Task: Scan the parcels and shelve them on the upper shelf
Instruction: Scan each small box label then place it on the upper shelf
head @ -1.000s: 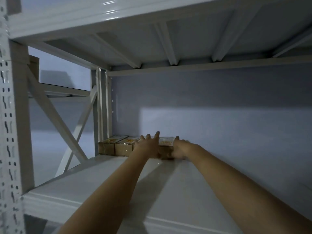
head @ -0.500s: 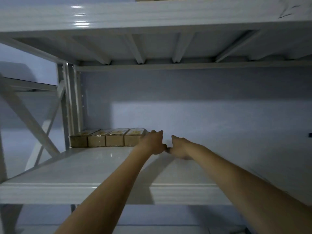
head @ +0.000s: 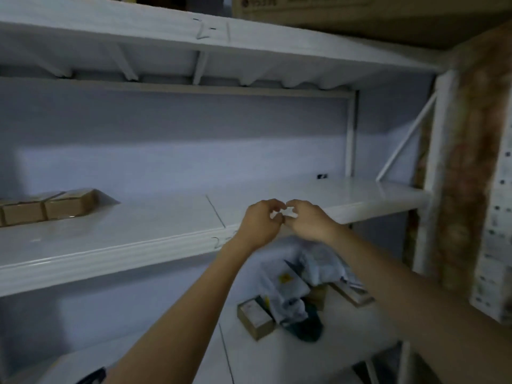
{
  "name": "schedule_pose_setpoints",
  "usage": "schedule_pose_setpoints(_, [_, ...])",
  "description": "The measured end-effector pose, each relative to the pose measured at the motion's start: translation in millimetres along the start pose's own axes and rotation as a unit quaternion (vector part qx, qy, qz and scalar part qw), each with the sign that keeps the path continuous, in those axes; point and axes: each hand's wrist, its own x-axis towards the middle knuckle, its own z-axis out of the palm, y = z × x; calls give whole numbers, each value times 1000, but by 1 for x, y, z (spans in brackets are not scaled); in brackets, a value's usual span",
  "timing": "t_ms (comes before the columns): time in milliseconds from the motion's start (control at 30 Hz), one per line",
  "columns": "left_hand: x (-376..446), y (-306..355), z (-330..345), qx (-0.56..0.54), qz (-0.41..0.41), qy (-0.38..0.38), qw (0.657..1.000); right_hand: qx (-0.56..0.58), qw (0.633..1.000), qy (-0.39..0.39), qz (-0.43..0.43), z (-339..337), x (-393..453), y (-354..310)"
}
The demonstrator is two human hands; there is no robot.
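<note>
Both hands have pulled back from the row of parcels since half a second ago, and the view has swung to the right, so the boxes that were right by the fingers now sit way over at the left edge of the frame. Left hand (head: 259, 224) and right hand (head: 306, 221) meet at the centre of the frame, just in front of the upper shelf (head: 155, 217) edge, fingertips touching each other, fingers curled in. Can't tell if they're pinching something small between them or nothing at all, it's too blurry there. Shelved parcels (head: 45, 207) are brown cardboard boxes lined up side by side at the back of the upper shelf, middle left of the frame, well apart from the hands. On the lower shelf (head: 249, 356), lower centre-right of the frame, there's a messy pile of waiting parcels (head: 293, 289): pale plastic mailer bags, a small brown box, something dark green. Big cardboard carton (head: 360, 9) sits on the top shelf, upper right of the frame. White shelf post (head: 432, 167) stands at the right.
</note>
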Motion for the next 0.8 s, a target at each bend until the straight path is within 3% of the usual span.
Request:
schedule_pose_setpoints(133, [-22, 30, 79, -48, -5, -53, 997, 52, 997, -10, 56, -12, -24, 84])
schedule_pose_setpoints(233, [-43, 17, 117, -51, -67, -86, 993, 61, 994, -21, 89, -5, -45, 120])
schedule_pose_setpoints(400, [-57, -35, 149, -55, -184, -81, 978, 80, 986, -82, 119, 37, -42, 156])
schedule_pose_setpoints(600, [-43, -111, 161, -82, -297, -69, 949, 235, 944, -80, 218, 117, 11, 181])
schedule_pose_setpoints(800, [-28, -194, 179, -189, -408, -35, 893, 250, 924, -136, 255, 178, 60, 186])
